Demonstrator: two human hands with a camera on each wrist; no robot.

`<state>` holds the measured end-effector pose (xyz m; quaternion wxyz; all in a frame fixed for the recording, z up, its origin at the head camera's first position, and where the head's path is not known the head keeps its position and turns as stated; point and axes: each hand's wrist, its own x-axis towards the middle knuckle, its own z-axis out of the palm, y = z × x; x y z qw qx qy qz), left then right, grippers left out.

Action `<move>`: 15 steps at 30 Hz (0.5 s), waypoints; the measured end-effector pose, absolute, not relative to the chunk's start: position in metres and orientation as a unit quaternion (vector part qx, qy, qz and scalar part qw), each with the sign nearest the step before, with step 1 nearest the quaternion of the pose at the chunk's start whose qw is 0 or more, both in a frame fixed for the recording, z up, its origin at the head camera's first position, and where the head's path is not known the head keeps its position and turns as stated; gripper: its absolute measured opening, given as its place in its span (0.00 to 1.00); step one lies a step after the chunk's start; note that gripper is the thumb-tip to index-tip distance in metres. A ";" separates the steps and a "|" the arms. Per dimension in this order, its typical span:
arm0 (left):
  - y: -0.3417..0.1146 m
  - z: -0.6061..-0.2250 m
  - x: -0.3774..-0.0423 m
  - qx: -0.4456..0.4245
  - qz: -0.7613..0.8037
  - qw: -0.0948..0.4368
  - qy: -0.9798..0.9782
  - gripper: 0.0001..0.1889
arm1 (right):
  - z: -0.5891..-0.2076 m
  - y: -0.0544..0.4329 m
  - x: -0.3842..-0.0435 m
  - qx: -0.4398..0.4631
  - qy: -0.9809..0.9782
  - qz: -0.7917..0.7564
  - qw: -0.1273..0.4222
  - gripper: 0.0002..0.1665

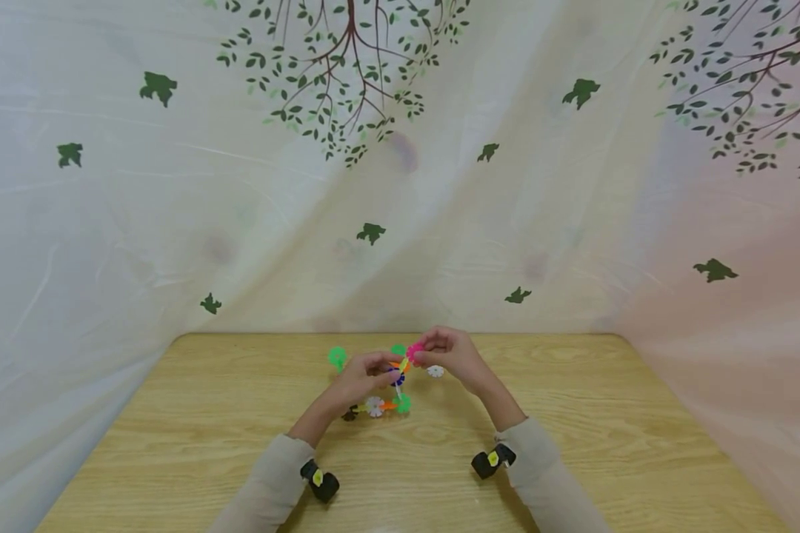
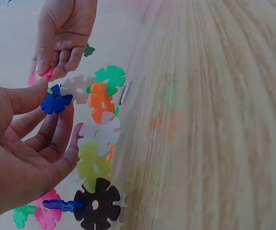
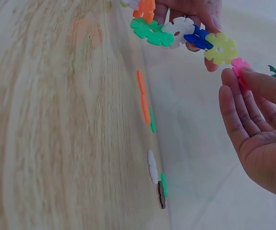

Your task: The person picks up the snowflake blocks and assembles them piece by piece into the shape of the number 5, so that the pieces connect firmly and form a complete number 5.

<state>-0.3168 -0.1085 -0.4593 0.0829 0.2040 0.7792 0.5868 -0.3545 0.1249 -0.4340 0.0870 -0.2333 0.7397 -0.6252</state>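
My left hand (image 1: 360, 381) pinches a dark blue snowflake-shaped plastic disc (image 2: 56, 99) in a chain of notched discs. From it the chain runs through a white disc (image 3: 179, 31), a green disc (image 3: 152, 32) and an orange disc (image 2: 102, 102). Farther along come another white disc (image 2: 99, 135), a yellow-green disc (image 2: 94, 165) and a black disc (image 2: 97, 206). On the blue disc's other side is a yellow disc (image 3: 220, 49). My right hand (image 1: 456, 361) pinches a pink disc (image 3: 240, 71) between thumb and fingers, right at the yellow disc's edge.
Loose discs lie on the wooden table (image 1: 573, 444) past the hands: an orange one (image 3: 143, 98), a white one (image 3: 152, 166), a dark one (image 3: 161, 194) and green ones. A pale leaf-printed curtain (image 1: 440, 281) hangs behind the table's far edge.
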 end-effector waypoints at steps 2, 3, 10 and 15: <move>-0.108 -0.458 -0.317 0.205 0.583 0.084 0.782 0.20 | -0.434 0.125 -0.354 -0.234 0.743 -0.621 0.087 0.14; -0.108 -0.458 -0.316 0.206 0.581 0.085 0.783 0.20 | -0.434 0.125 -0.354 -0.235 0.745 -0.618 0.086 0.14; -0.108 -0.455 -0.316 0.200 0.579 0.101 0.784 0.21 | -0.432 0.124 -0.351 -0.252 0.760 -0.594 0.072 0.13; -0.108 -0.455 -0.316 0.204 0.566 0.099 0.793 0.20 | -0.430 0.121 -0.351 -0.269 0.771 -0.574 0.062 0.13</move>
